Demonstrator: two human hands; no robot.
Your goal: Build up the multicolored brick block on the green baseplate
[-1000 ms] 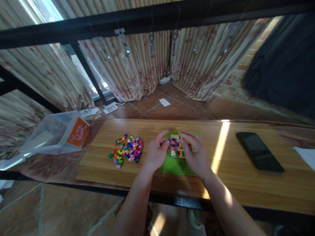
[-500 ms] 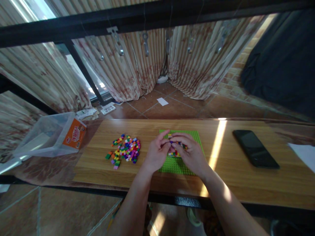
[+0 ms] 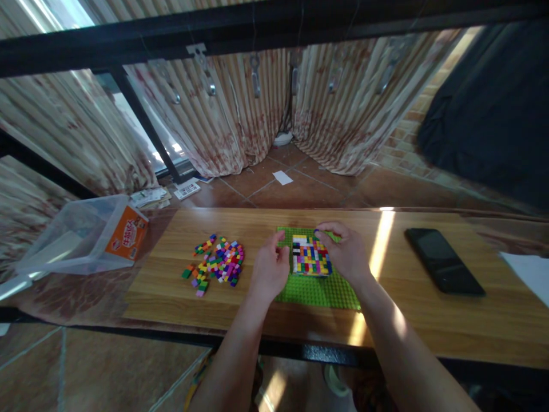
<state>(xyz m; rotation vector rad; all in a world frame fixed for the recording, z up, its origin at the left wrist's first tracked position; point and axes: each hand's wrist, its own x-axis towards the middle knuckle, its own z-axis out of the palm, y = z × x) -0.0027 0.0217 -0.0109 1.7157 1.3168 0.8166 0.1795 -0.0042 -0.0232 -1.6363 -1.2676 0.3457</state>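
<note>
On the green studded baseplate (image 3: 317,293) stands a block of many-coloured toy bricks (image 3: 309,260), packed close together. My right hand (image 3: 346,252) is at the block's far right corner, thumb and fingertips pinched on a small dark blue or purple brick (image 3: 317,232). Whether that brick touches the block I cannot tell. To the left of the block, over the plate's left edge, my left hand (image 3: 271,266) has its thumb and fingers apart, with nothing in it. Farther left on the table lies a pile of loose toy bricks (image 3: 225,260) in several colours.
A black phone (image 3: 444,260) lies on the wooden table (image 3: 171,303) to the right, with white paper (image 3: 525,277) beyond it. A clear plastic box (image 3: 81,234) with an orange label stands at the left. Papers (image 3: 150,197) lie behind it.
My hands were together over the brick block and have moved apart, uncovering it. My right hand has the small brick at the far right corner; my left hand has opened and drawn left.
</note>
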